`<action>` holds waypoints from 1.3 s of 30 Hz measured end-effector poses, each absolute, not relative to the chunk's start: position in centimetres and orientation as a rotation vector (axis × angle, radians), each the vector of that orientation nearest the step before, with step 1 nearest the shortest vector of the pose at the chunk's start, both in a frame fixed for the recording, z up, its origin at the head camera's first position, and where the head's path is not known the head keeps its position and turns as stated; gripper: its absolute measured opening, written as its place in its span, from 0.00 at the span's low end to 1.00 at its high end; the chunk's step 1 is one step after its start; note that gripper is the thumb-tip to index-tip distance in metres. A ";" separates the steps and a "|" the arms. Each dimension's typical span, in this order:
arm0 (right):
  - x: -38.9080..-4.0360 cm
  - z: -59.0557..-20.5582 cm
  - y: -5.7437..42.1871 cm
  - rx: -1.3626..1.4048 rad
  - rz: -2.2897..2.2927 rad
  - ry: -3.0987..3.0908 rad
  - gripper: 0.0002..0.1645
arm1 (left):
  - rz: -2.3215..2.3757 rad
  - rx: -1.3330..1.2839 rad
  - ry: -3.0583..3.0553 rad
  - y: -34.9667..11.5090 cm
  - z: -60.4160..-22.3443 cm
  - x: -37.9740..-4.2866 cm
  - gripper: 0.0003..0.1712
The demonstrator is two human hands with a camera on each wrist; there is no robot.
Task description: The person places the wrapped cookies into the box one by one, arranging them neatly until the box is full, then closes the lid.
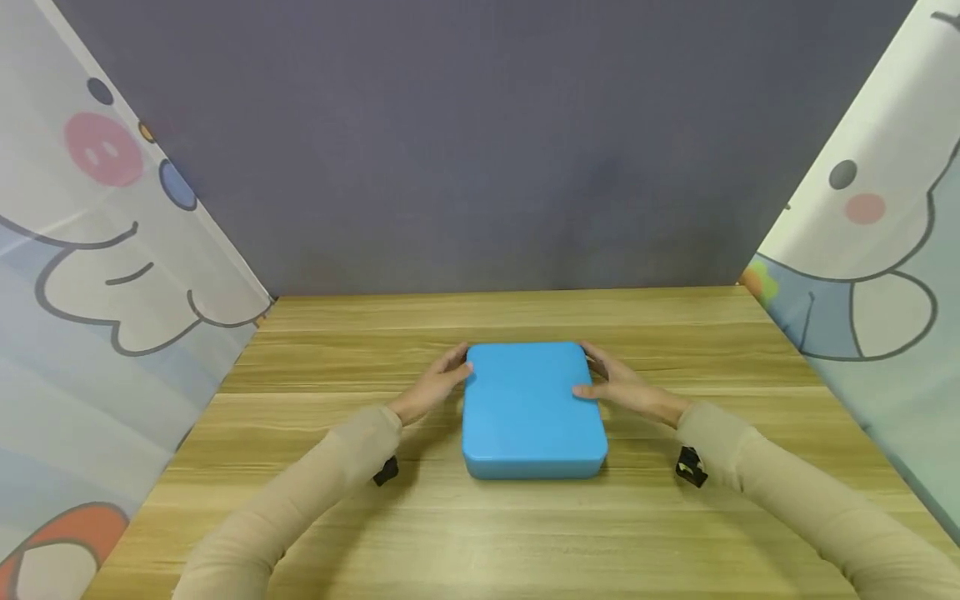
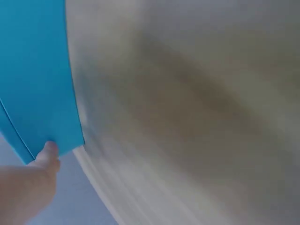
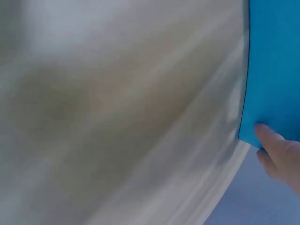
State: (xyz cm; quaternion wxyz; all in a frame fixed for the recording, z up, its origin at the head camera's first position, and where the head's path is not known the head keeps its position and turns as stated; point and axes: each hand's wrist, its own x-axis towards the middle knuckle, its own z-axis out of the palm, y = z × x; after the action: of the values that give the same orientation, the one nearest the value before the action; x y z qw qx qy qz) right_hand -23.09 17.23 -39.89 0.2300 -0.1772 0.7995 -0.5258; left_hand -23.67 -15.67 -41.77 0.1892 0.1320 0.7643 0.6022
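Note:
A blue rounded rectangular box (image 1: 534, 408) sits on the wooden table, its smooth top facing up. My left hand (image 1: 435, 387) holds its left side near the far corner, the thumb at the top edge. On the opposite side my right hand (image 1: 626, 387) grips the box, with its thumb lying over the top edge and its fingers toward the far right corner. In the left wrist view, a thin seam runs along the box's side (image 2: 42, 89) and a fingertip touches near a corner. The right wrist view shows fingers against the box's side (image 3: 274, 70) near its corner.
The wood-grain table (image 1: 525, 542) extends around the box. A dark grey panel (image 1: 487, 150) stands behind its far edge, and cartoon-printed curtains (image 1: 60, 375) hang at left and right. A small black device (image 1: 690, 467) is below the right sleeve, another (image 1: 386, 471) below the left.

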 end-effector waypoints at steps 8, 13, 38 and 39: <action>-24.4 -40.1 16.4 -0.423 -1.390 2.240 0.52 | 1.674 0.322 2.173 -14.7 -42.2 -25.5 0.30; -24.4 -40.4 16.5 -0.443 -1.415 2.239 0.53 | 1.672 0.356 2.144 -15.0 -42.3 -25.6 0.30; -22.2 -39.3 17.8 -0.490 -1.286 2.108 0.64 | 1.622 0.505 1.996 -16.8 -41.7 -21.5 0.53; -22.4 -39.2 17.9 -0.496 -1.286 2.103 0.64 | 1.629 0.503 1.993 -16.7 -41.8 -21.7 0.52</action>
State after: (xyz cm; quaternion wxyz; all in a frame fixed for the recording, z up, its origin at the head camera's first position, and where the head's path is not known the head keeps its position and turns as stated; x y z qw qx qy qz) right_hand -22.36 17.87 -39.24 0.3084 -0.1876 0.7956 -0.4865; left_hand -21.66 -16.68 -41.76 0.2565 0.1853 0.7344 0.6004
